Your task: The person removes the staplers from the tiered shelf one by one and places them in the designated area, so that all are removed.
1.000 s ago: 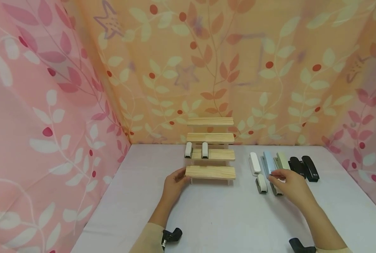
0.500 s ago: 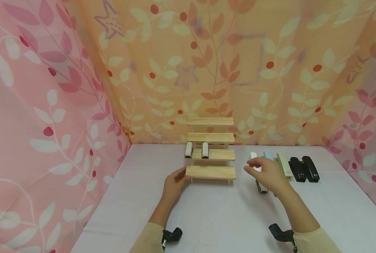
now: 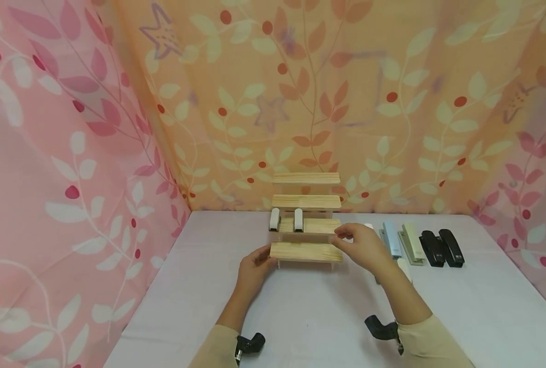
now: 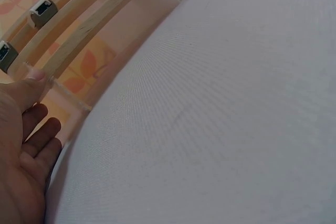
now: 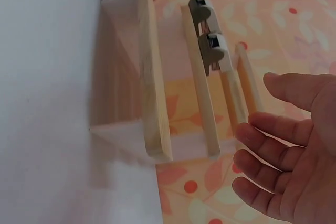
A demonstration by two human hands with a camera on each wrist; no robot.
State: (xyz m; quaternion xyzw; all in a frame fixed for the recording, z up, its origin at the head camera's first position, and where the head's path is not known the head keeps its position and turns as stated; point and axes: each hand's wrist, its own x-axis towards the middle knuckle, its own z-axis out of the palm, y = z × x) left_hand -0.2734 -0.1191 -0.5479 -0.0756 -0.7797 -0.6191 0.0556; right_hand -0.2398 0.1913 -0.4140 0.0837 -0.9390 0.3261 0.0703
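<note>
A wooden tiered shelf with several steps stands on the table. My left hand holds the left end of its lowest step, thumb at the front edge, as the left wrist view also shows. Two small white staplers, a left one and a right one, sit on the second step from the bottom. By the right end of that step is my right hand. Its fingers are loosely bent with nothing between them in the right wrist view; I cannot tell whether it touches the shelf.
Right of the shelf lie more staplers: a light blue one, a pale green one and two black ones. White ones are partly hidden behind my right hand and forearm. A patterned curtain hangs behind the white table.
My right hand has moved left from the staplers to the right end of the shelf, carrying nothing visible. The left hand and the two staplers on the shelf have stayed put.
</note>
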